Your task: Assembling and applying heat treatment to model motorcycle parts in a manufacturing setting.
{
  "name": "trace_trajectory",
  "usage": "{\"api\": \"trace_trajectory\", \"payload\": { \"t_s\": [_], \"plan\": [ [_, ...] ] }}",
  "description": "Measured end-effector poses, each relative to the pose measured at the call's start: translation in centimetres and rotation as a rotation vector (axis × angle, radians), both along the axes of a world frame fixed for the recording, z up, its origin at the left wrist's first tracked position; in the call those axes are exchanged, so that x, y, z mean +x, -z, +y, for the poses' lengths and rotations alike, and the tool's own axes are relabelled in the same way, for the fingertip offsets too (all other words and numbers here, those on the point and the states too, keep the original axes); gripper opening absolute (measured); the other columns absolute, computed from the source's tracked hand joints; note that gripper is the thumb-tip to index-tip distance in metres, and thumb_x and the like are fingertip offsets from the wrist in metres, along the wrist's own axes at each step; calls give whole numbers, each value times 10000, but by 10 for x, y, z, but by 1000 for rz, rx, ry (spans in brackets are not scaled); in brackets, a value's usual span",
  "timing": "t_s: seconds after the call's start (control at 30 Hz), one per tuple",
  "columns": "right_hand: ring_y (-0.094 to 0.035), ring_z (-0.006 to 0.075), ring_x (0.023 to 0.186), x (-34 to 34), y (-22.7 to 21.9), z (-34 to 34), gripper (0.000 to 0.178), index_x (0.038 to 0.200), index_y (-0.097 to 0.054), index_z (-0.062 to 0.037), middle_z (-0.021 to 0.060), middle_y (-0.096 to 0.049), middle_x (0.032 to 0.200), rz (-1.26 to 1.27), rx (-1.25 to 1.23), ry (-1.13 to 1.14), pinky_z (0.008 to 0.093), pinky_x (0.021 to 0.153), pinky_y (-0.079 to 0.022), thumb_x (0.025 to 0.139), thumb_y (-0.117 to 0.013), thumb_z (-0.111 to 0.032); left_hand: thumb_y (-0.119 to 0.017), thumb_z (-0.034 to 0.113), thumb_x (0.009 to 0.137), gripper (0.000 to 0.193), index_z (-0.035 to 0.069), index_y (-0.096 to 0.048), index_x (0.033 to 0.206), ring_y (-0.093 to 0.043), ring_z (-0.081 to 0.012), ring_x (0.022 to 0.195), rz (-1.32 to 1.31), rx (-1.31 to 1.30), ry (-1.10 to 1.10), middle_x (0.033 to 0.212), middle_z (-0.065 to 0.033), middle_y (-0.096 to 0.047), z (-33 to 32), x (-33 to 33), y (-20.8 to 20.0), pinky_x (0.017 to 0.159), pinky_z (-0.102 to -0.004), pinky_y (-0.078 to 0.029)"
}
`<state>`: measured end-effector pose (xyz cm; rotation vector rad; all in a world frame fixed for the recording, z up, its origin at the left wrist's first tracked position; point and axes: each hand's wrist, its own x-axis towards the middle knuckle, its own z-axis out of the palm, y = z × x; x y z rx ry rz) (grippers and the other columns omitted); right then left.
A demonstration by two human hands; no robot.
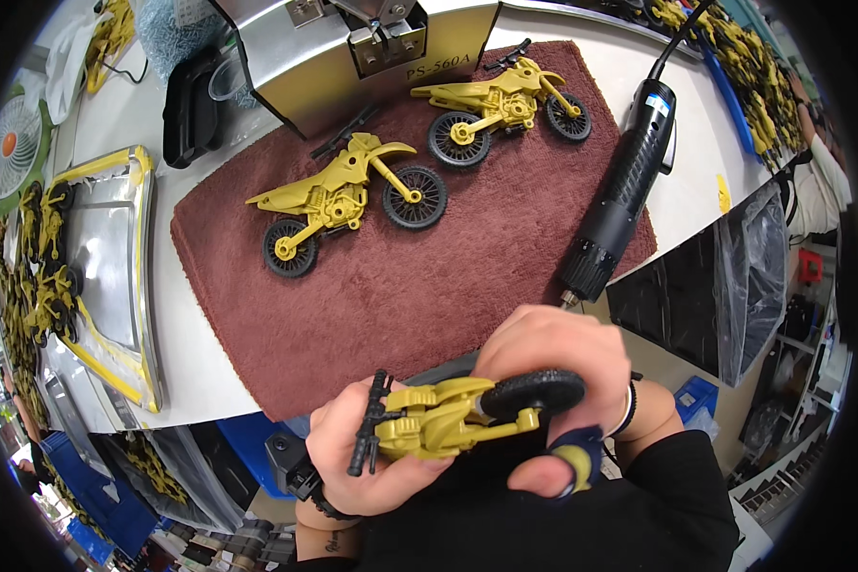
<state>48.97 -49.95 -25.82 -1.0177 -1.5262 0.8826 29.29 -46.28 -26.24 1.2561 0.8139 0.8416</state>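
Over the near edge of the towel I hold a yellow toy motorcycle (434, 424) with black handlebars and a black wheel. My left hand (353, 467) is closed around its handlebar end. My right hand (567, 348) curls round the wheel end, its thumb bent below the wheel and wrapped in dark and yellow material. Some fingers of both hands are hidden behind the toy. Two more toy motorcycles, a left one (329, 191) and a right one (505, 100), lie on the brown towel (353, 315). A black electric screwdriver (624, 191) lies with its tip just beyond my right hand.
A metal machine (353, 71) stands at the back of the table. On the left are a metal tray (114, 267) edged in yellow, several toy motorcycles (48, 286) and a green fan (14, 143). A blue tray (729, 95) of yellow parts sits at the far right.
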Motion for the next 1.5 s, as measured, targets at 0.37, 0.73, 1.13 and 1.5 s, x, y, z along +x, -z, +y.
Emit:
{"api": "trace_trajectory", "payload": {
  "t_s": [0.37, 0.73, 1.13, 1.5],
  "plan": [
    [-651, 211, 641, 2, -16, -5, 376, 1007, -613, 27, 132, -657, 807, 58, -143, 184, 269, 582, -509, 758, -731, -229, -798, 108, 676, 413, -28, -541, 969, -640, -240, 856, -5, 32, 175, 1024, -201, -613, 10, 1, -3, 763, -329, -510],
    [-603, 230, 770, -6, -14, 4, 306, 925, -688, -73, 141, -557, 1055, -230, 349, 353, 313, 705, -501, 621, -703, -40, -691, 184, 815, 544, -48, -406, 1217, -572, -146, 964, -180, -377, 239, 1087, -119, -586, -4, -5, -2, 836, -289, -458],
    [-639, 280, 808, -8, -9, 7, 206, 839, -668, -2, 170, -575, 996, -236, 380, 281, 314, 681, -565, 638, -708, -22, -724, 155, 772, 559, 12, -420, 1219, -591, -238, 933, -38, -53, 335, 1066, -153, -566, 3, -2, 1, 811, -314, -465],
    [-665, 294, 816, -6, -5, 1, 232, 849, -613, 9, 166, -595, 983, -95, 339, 249, 320, 682, -585, 653, -733, 35, -651, 134, 828, 317, -49, -527, 1056, -600, -201, 921, -328, -253, 252, 1012, -162, -598, -2, 8, -10, 811, -316, -470]
  ]
}}
